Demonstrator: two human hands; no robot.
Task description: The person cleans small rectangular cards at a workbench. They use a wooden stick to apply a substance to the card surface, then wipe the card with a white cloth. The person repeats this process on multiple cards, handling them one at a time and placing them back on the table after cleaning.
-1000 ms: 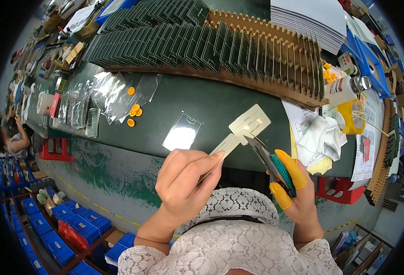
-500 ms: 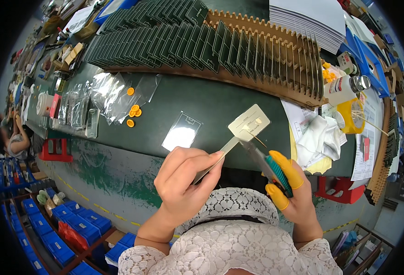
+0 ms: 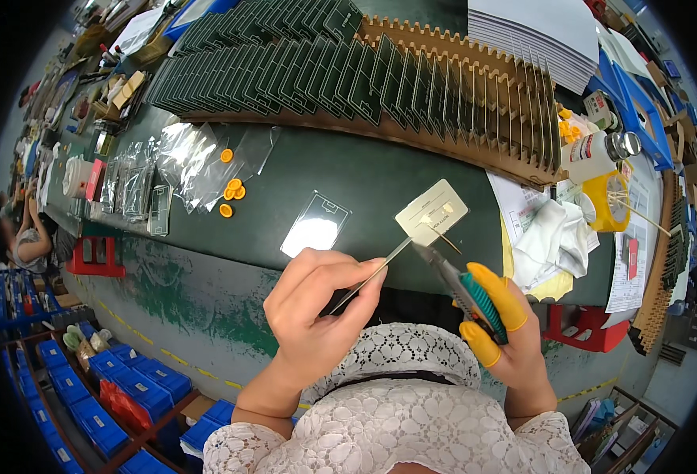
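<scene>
My left hand [image 3: 313, 312] pinches a thin flat card [image 3: 396, 251] between thumb and fingers, held almost edge-on. In my right hand [image 3: 518, 336], with yellow covers on thumb and forefinger, is a utility knife [image 3: 467, 296] with a grey body and ribbed teal grip. Its tip is close to the card's upper end; whether they touch I cannot tell. Just beyond lies a cream card [image 3: 432, 212] with a thin wooden stick [image 3: 445, 238] across its lower edge. A shiny, glare-covered card [image 3: 317, 224] rests on the green table, left of it.
Long slotted racks [image 3: 475, 142] hold rows of dark green cards at the back. Several orange finger covers [image 3: 234, 188] and clear plastic bags [image 3: 198, 162] lie left. On the right are a crumpled white cloth [image 3: 554, 241], a bottle [image 3: 589, 156] and a yellow stick holder [image 3: 607, 201].
The card in my left hand has turned, showing a narrower edge now. The knife tip stays beside its upper end, and my right hand has barely shifted.
</scene>
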